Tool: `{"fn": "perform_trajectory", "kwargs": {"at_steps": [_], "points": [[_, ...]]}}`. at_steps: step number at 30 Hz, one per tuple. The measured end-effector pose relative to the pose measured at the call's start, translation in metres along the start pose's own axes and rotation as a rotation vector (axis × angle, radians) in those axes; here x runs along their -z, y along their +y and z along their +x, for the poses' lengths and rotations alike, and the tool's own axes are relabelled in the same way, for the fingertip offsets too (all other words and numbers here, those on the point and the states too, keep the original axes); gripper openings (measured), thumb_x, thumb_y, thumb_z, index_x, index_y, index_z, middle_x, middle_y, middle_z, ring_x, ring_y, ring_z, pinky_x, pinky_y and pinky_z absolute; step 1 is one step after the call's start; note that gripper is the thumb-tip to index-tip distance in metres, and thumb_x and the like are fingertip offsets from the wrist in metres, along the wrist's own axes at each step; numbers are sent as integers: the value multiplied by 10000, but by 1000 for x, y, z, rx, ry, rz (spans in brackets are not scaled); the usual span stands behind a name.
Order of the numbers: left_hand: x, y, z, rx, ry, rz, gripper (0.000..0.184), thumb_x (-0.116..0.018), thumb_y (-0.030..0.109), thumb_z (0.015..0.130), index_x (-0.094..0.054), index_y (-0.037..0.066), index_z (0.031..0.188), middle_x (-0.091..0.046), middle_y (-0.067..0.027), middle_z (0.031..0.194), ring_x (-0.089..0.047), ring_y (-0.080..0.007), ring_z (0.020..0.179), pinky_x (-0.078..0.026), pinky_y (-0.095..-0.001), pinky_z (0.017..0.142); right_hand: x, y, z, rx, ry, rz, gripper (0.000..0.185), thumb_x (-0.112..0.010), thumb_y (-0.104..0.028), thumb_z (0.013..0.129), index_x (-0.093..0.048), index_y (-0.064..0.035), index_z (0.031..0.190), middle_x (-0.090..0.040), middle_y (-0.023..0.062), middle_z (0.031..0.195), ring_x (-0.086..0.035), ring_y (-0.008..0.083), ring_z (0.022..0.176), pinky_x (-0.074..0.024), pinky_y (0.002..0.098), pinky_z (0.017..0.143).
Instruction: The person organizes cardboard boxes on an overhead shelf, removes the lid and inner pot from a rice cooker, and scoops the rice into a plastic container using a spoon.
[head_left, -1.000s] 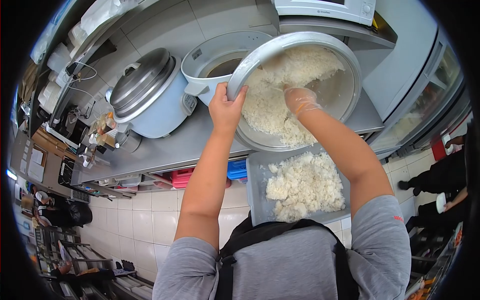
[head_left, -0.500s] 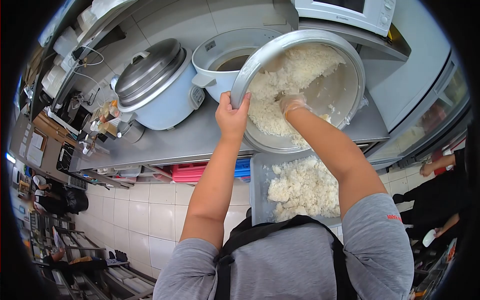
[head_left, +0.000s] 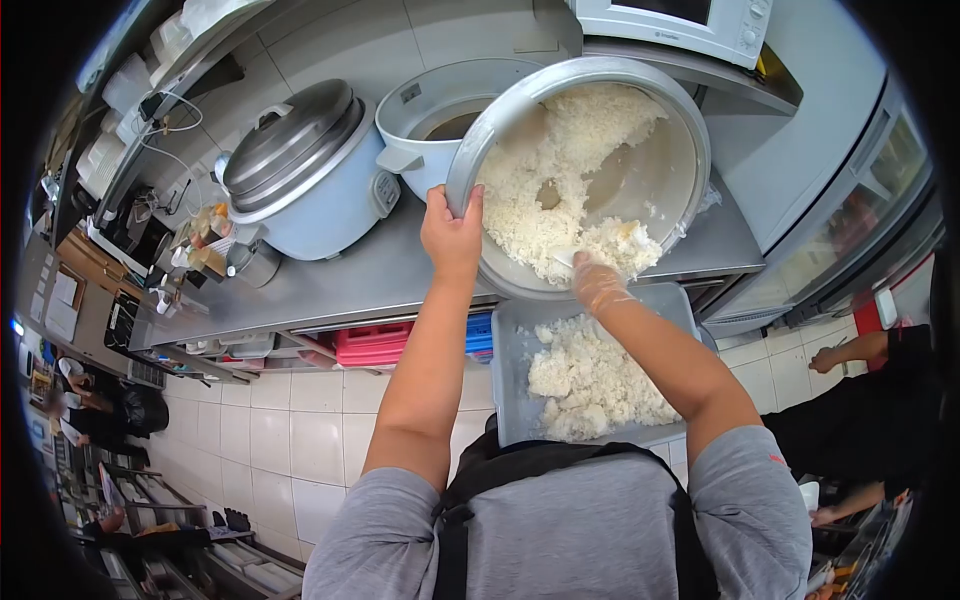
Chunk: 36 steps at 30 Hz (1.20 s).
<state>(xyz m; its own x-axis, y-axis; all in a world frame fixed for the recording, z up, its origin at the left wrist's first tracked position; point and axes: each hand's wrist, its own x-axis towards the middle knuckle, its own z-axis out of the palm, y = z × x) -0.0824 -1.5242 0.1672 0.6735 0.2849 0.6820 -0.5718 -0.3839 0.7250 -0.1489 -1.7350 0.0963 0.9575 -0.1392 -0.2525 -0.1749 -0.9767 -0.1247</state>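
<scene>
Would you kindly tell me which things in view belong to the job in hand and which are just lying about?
Seemingly in the job:
tilted pot, gripped by the left hand
rice, with the right hand at it
grey tray below

Apparently just lying about:
lidded cooker
microwave
pink container

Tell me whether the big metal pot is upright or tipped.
Tipped: the left hand grips the raised rim of the pot, and its open mouth faces the person.

a lone head-worn view (wide, round-edged), from above the chest, forward and down over both forearms.
</scene>
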Motion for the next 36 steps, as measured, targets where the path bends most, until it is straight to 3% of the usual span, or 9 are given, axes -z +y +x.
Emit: {"fn": "perform_trajectory", "kwargs": {"at_steps": [3,5,8,11,14,26,32,35,36], "points": [[2,22,13,-143,0,216,380,-768,226,787,-576,8,1032,-645,-143,824,-623,-343,772,-501,-410,750,-27,35,-1,244,272,-91,324,-443,-138,960,-533,17,1229,-690,231,1035,-683,376,962,-538,446,852],[-6,43,35,-244,40,218,428,-763,234,772,-569,-9,1067,-656,-171,879,-631,-397,845,-500,-427,796,17,35,-24,167,184,-42,286,-438,-135,958,-594,11,1148,-691,236,1009,-681,382,948,-535,444,847],[-31,68,72,-407,-136,332,403,-749,255,770,-592,0,1039,-653,-181,886,-630,-389,831,-497,-432,767,57,50,-20,130,180,-111,269,-460,-115,932,-678,-2,1043,-696,227,1000,-682,370,948,-537,443,837],[-38,98,88,-177,-324,361,308,-739,246,779,-603,1,905,-640,-184,841,-623,-398,802,-493,-475,735,93,56,5,67,381,-126,256,-490,-112,915,-725,-11,930,-708,199,975,-690,354,931,-548,444,803],[-34,100,91,-114,-330,410,361,-763,321,778,-590,6,811,-637,-170,817,-625,-379,780,-494,-453,707,132,44,15,97,433,-230,232,-531,-117,898,-722,-14,977,-709,191,1000,-693,343,941,-553,436,790],[-18,70,76,-90,-302,184,440,-814,373,737,-538,30,724,-599,-128,739,-585,-324,682,-460,-416,615,174,-5,60,68,50,-518,227,-611,-126,883,-743,-83,1062,-715,97,1118,-692,301,1023,-566,412,801],[-18,74,74,-71,-294,173,491,-820,401,726,-509,22,706,-587,-123,722,-566,-323,657,-448,-415,599,146,-23,79,92,60,-541,240,-647,-147,872,-740,-100,1088,-706,75,1147,-672,286,1070,-548,412,812],[-16,77,74,-89,-297,198,523,-812,436,730,-495,22,698,-577,-132,705,-558,-327,645,-444,-415,593,136,-19,87,144,-63,-587,274,-602,-155,898,-720,-100,1139,-680,104,1207,-651,292,1119,-538,427,866],[-14,76,72,-99,-293,194,532,-808,449,732,-490,24,695,-572,-138,699,-553,-331,639,-443,-415,591,113,-3,97,148,-9,-421,294,-567,-165,913,-704,-85,1161,-659,120,1241,-641,305,1136,-531,433,890]]}}
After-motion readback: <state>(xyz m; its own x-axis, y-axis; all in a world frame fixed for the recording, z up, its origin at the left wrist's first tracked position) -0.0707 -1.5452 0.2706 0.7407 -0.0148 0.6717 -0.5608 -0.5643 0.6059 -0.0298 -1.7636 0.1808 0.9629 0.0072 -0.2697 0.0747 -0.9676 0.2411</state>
